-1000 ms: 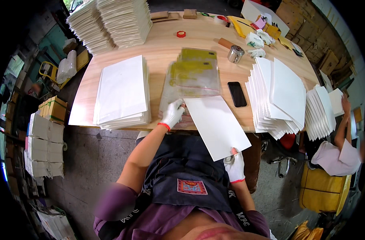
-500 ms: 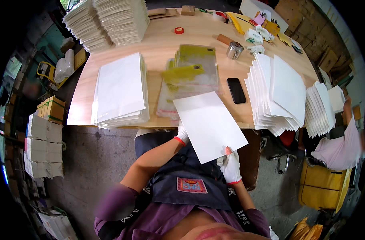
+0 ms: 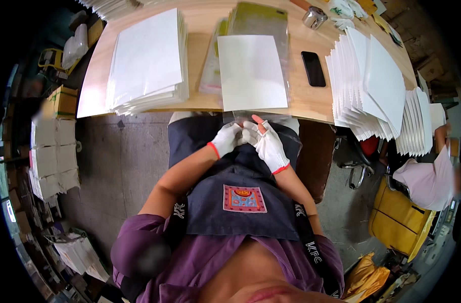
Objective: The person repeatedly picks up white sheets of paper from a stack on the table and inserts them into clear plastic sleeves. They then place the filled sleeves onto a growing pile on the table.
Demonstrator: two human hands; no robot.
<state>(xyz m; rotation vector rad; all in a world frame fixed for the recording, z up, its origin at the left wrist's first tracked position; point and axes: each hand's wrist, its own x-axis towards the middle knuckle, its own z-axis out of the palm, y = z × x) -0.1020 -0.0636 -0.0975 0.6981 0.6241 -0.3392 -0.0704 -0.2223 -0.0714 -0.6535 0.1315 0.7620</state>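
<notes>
A white sheet lies at the table's front edge, apparently in a clear plastic bag whose film hangs toward my lap. My left hand, in a white glove with a red cuff, is closed at the film's near edge. Against its fingertips, my gloved right hand has its fingers curled; its bare thumb points up. What the right fingers pinch is hidden. Under and behind the sheet lie more clear bags with an olive-yellow part.
To the left stands a pile of white sheets in clear film. A black phone lies right of the bags, beside fanned white stacks. A metal tin sits farther back. Another person's sleeve is at the right.
The white sheet has left my hands and now lies flat over the bags. Both hands have come together in front of it at the table edge. The view has tilted down.
</notes>
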